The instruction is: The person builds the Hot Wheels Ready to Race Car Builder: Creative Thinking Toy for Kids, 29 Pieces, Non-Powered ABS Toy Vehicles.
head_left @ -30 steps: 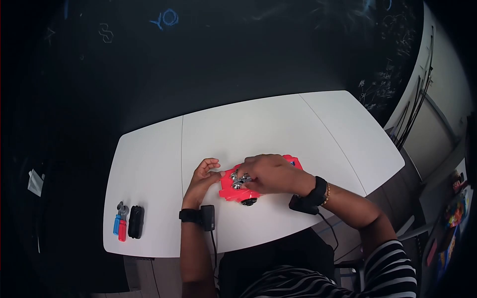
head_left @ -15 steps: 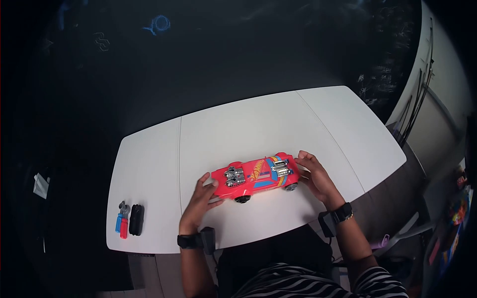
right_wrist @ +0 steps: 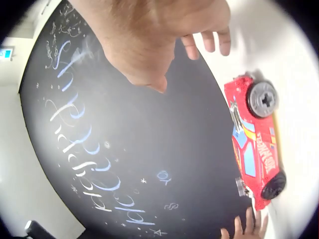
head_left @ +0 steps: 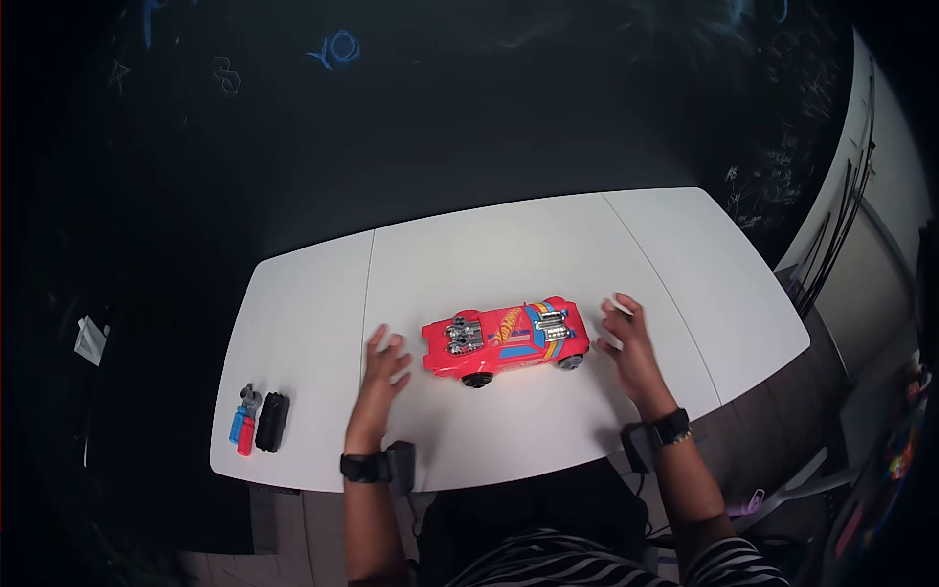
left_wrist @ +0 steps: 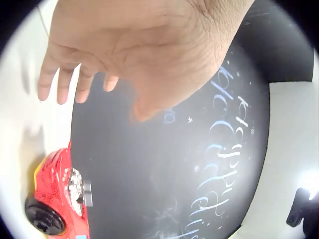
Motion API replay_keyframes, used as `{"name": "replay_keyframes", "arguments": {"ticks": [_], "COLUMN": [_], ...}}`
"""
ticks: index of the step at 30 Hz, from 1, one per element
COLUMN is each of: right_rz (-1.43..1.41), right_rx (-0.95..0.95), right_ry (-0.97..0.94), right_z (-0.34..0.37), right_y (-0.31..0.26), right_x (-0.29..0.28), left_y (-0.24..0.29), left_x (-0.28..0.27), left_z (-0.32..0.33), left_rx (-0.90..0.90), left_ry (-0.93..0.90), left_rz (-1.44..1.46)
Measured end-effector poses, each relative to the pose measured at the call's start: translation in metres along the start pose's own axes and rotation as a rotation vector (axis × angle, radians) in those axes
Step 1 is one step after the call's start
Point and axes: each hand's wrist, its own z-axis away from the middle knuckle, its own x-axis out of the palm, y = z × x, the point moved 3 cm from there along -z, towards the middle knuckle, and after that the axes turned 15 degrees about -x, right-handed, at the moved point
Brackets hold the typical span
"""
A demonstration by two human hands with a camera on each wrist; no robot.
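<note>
A red toy car [head_left: 501,354] with silver engine parts and blue and yellow stripes stands on its wheels on the white table [head_left: 469,245]. My left hand [head_left: 378,391] hovers off the car's left end, fingers spread and holding nothing. Past the opposite end, beside the rear wheel [right_wrist: 262,99], my right hand [head_left: 631,352] is held with loosely bent fingers, also without anything in it. A gap shows between each hand and the car in the head view. In the left wrist view, the palm [left_wrist: 129,50] faces the camera above the car's front wheel [left_wrist: 45,216].
At the table's left end lie tools with a blue handle [head_left: 237,425] and a red handle [head_left: 245,436], next to a black oblong case [head_left: 273,423]. A chalkboard wall [head_left: 489,117] rises behind the table's far edge.
A second ago my right hand was over the car's silver engine. It then moved to the right end, with both hands beside the car. Now both hands have drawn away outward.
</note>
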Motion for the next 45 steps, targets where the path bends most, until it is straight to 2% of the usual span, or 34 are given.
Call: {"name": "replay_keyframes", "arguments": {"ticks": [2, 4, 5, 7, 8, 10, 12, 14, 17, 19, 26, 39, 45], "right_rz": [-0.126, -0.196, -0.233, -0.289, -0.352, -0.317, -0.317, -0.320, -0.352, -0.385, -0.344, -0.233, -0.226], "right_rx": [-0.100, -0.094, -0.086, -0.069, -0.063, -0.104, -0.217, -0.239, -0.281, -0.298, -0.259, -0.264, -0.242], "right_ry": [0.102, 0.251, 0.362, 0.344, 0.328, 0.394, 0.284, 0.290, 0.305, 0.316, 0.225, 0.186, 0.179], "right_z": [0.009, 0.026, 0.033, 0.044, 0.046, 0.055, 0.062, 0.067, 0.067, 0.067, 0.065, 0.063, 0.064], "right_y": [-0.001, -0.006, -0.011, -0.001, 0.002, 0.010, 0.009, 0.013, 0.014, 0.013, 0.022, 0.022, 0.018], "right_x": [-0.035, -0.070, -0.076, -0.100, -0.106, -0.108, -0.108, -0.110, -0.112, -0.111, -0.113, -0.111, -0.107], "left_y": [-0.002, -0.020, -0.031, -0.045, -0.054, -0.079, -0.090, -0.089, -0.089, -0.091, -0.092, -0.093, -0.094], "left_x": [-0.034, -0.069, -0.088, -0.099, -0.099, -0.096, -0.091, -0.092, -0.093, -0.096, -0.095, -0.098, -0.097], "left_z": [0.013, 0.024, 0.027, 0.041, 0.044, 0.047, 0.052, 0.055, 0.052, 0.053, 0.051, 0.051, 0.053], "left_rx": [0.171, 0.184, 0.174, 0.153, 0.151, 0.093, 0.092, 0.172, 0.112, 0.139, 0.184, 0.153, 0.195], "left_ry": [0.094, 0.166, 0.127, 0.015, 0.021, -0.108, -0.140, -0.167, -0.166, -0.214, -0.376, -0.392, -0.390], "left_rz": [0.179, 0.450, 0.620, 0.920, 0.920, 1.025, 1.030, 0.994, 1.054, 1.010, 0.991, 1.076, 1.061]}}
